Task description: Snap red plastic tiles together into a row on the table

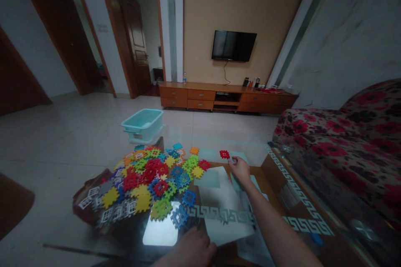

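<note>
Red and toothed along its edges, a small flat piece (224,154) lies toward the far side of the glass table (225,215) in the head view, at the fingertips of the right hand (240,169). That grip is nearly closed, thumb and forefinger close together, but blur hides whether they have hold of the piece or are only beside it. The left hand (194,248) is low in the frame, its wrist cut off by the bottom edge; the fingers curl downward, so I cannot tell how far its grip is open or whether it has hold of anything. Left of the red piece spreads a heap of coloured pieces (150,173), overlapping so much that many show only an edge or corner. Pale sheets (216,196) show through the glass, partly covered by the right forearm and the key-patterned band; any print on them is unreadable. A blue shape (317,239) near the table's right side is too vague to name. Beyond the heap stands a teal tub (152,128), its floor mostly hidden by its walls. The flowered sofa (313,133) is cut off at the right, and the bottles (252,82) on the far cabinet (200,98) are too small to read.
</note>
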A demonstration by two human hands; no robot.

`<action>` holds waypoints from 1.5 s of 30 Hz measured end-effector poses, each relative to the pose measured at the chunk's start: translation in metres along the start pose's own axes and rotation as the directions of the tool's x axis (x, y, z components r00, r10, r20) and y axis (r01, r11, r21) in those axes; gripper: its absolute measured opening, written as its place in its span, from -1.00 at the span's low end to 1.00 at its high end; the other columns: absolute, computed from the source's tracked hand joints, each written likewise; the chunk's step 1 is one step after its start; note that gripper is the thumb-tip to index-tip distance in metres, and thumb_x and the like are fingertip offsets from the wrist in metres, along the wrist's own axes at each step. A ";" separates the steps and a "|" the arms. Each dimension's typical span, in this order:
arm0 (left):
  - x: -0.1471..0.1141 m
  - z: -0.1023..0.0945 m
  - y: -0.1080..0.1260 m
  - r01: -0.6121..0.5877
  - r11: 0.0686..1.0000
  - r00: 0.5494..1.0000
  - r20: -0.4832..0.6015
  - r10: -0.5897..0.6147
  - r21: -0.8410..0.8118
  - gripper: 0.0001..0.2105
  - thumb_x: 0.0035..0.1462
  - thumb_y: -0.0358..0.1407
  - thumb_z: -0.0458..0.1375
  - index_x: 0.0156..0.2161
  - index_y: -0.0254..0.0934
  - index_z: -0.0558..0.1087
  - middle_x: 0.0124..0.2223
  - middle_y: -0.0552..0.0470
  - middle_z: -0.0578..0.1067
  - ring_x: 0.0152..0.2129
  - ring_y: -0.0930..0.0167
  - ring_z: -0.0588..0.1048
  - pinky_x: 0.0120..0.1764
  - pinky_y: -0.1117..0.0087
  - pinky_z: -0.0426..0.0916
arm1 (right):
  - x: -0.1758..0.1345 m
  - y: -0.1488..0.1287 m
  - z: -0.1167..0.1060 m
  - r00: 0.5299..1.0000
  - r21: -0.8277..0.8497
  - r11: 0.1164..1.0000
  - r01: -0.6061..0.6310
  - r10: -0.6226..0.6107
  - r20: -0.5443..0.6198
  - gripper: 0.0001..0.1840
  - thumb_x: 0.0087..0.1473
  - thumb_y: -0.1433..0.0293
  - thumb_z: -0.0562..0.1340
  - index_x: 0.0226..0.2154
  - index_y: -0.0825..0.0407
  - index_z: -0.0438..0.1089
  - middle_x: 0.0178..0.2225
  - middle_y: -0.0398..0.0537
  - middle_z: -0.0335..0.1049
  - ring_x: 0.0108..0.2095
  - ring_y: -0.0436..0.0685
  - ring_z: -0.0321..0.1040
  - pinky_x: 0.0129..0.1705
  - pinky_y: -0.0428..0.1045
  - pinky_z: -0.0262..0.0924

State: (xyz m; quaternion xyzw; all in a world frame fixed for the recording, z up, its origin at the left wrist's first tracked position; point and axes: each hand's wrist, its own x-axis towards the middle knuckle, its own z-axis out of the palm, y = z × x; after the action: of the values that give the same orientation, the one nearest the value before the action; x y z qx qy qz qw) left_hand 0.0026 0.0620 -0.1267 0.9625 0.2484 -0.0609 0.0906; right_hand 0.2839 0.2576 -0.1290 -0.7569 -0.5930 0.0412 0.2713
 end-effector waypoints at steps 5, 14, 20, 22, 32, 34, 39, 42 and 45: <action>-0.009 -0.022 0.004 0.026 0.998 0.998 0.051 -0.023 -0.063 -0.70 0.21 -0.14 0.19 -0.08 -0.34 0.46 -0.18 -0.19 0.57 -0.21 0.14 0.56 -0.15 0.18 0.46 | -0.009 0.003 -0.011 0.994 0.033 0.994 0.102 -0.100 -0.044 -0.65 0.14 0.32 0.14 -0.11 0.18 0.46 -0.29 0.09 0.49 -0.24 0.20 0.42 -0.11 0.01 0.23; -0.042 -0.079 -0.017 0.041 0.979 0.996 -0.074 -0.057 -0.198 -0.88 0.11 -0.31 0.14 -0.22 -0.25 0.41 -0.22 -0.09 0.53 -0.30 0.22 0.53 -0.27 0.30 0.40 | -0.048 -0.046 -0.022 0.919 0.085 0.920 0.384 -0.389 0.058 -0.68 0.12 0.41 0.14 -0.06 0.10 0.36 -0.12 0.10 0.39 -0.07 0.22 0.33 0.06 0.08 0.21; -0.072 -0.106 -0.070 0.301 0.915 0.891 -0.264 -0.371 -0.268 -0.88 0.24 -0.30 0.01 -0.18 -0.24 0.37 -0.13 -0.10 0.45 -0.16 0.25 0.43 -0.12 0.28 0.32 | -0.093 -0.063 -0.027 0.853 0.082 0.875 0.478 -0.484 0.195 -0.49 0.07 0.39 0.22 0.09 0.10 0.27 0.04 0.16 0.30 0.08 0.26 0.22 0.16 0.10 0.13; -0.079 -0.102 -0.089 0.383 0.885 0.840 -0.298 -0.453 -0.265 -0.84 0.24 -0.31 0.00 -0.12 -0.24 0.37 -0.09 -0.11 0.42 -0.12 0.24 0.40 -0.06 0.26 0.29 | -0.105 -0.063 -0.028 0.845 0.061 0.875 0.480 -0.480 0.235 -0.47 0.08 0.38 0.22 0.12 0.11 0.26 0.07 0.19 0.28 0.08 0.28 0.22 0.15 0.11 0.13; -0.067 -0.074 -0.118 0.645 0.744 0.693 -0.276 -0.666 -0.177 -0.57 0.21 -0.24 0.02 0.13 -0.41 0.34 0.10 -0.31 0.36 0.05 0.09 0.31 0.10 0.12 0.20 | -0.114 -0.081 -0.025 0.782 -0.059 0.836 0.545 -0.482 0.395 -0.26 0.09 0.46 0.08 0.34 0.10 0.05 0.36 0.14 0.03 0.26 0.31 0.03 0.23 0.21 -0.05; -0.064 -0.070 -0.113 0.662 0.731 0.682 -0.272 -0.679 -0.165 -0.56 0.22 -0.25 0.01 0.14 -0.43 0.34 0.10 -0.32 0.37 0.06 0.08 0.31 0.12 0.13 0.18 | -0.114 -0.082 -0.024 0.754 -0.061 0.818 0.571 -0.495 0.432 -0.18 0.06 0.48 0.08 0.38 0.06 -0.04 0.41 0.08 -0.09 0.28 0.31 -0.01 0.21 0.25 -0.05; -0.063 -0.066 -0.108 0.655 0.743 0.692 -0.287 -0.663 -0.136 -0.62 0.28 -0.27 -0.04 0.10 -0.41 0.39 0.07 -0.29 0.38 0.04 0.11 0.32 0.12 0.17 0.18 | -0.112 -0.080 -0.024 0.709 -0.054 0.793 0.607 -0.508 0.489 -0.13 0.05 0.48 0.06 0.40 -0.01 -0.12 0.44 -0.02 -0.18 0.30 0.32 -0.04 0.19 0.30 -0.05; -0.065 -0.069 -0.110 0.675 0.728 0.680 -0.280 -0.677 -0.120 -0.68 0.28 -0.29 -0.03 0.05 -0.32 0.42 0.04 -0.26 0.38 0.01 0.11 0.34 0.07 0.16 0.21 | -0.112 -0.079 -0.025 0.699 -0.054 0.786 0.617 -0.515 0.497 -0.18 0.08 0.45 0.05 0.39 -0.03 -0.07 0.42 -0.04 -0.10 0.30 0.32 -0.05 0.20 0.29 -0.06; -0.066 -0.072 -0.112 0.692 0.713 0.673 -0.258 -0.693 -0.109 -0.68 0.25 -0.32 0.01 0.07 -0.28 0.42 0.01 -0.24 0.38 -0.03 0.12 0.36 0.03 0.16 0.23 | -0.112 -0.081 -0.026 0.700 -0.063 0.780 0.623 -0.519 0.490 -0.20 0.09 0.45 0.04 0.39 0.01 -0.04 0.43 -0.01 -0.12 0.30 0.33 -0.06 0.20 0.29 -0.07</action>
State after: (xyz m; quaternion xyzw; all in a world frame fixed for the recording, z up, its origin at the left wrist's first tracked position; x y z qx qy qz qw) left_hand -0.1039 0.1422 -0.0617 0.7948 0.6045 0.0467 0.0257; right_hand 0.1905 0.1570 -0.0992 -0.5288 -0.8457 0.0598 0.0399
